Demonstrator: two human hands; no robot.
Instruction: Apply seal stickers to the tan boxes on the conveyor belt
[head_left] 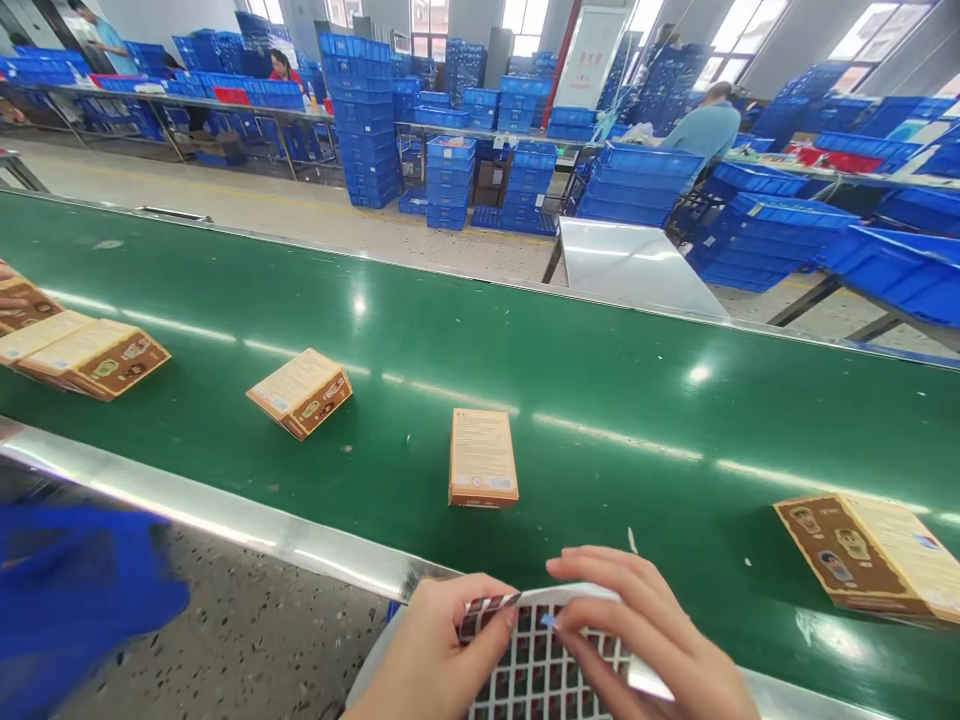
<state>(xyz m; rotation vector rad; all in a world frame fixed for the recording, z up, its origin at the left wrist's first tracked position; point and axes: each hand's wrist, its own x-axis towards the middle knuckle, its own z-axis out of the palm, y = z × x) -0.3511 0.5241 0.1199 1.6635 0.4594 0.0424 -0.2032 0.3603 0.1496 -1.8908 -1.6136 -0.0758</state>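
Note:
At the near edge of the belt, my left hand [461, 640] is closed on a sheet [532, 665] with a white grid and dark cells, its thumb over the upper left corner. The sheet's top edge curls, and its lower part runs out of view. My right hand [645, 635] is over the sheet's right side, thumb and index finger pinched at a small pale blue piece [550, 621] that looks like a sticker. Whether this piece is free of the sheet I cannot tell. Beyond my hands, a brown and cream box [484, 455] lies on the green belt [420, 330].
More such boxes lie on the belt: one tilted box [304, 390] left of centre, an overlapping group [90, 355] at far left, and another box [877, 555] at right. A metal rail [225, 520] edges the belt. Behind stand stacked blue crates [364, 120] and a seated person [705, 125].

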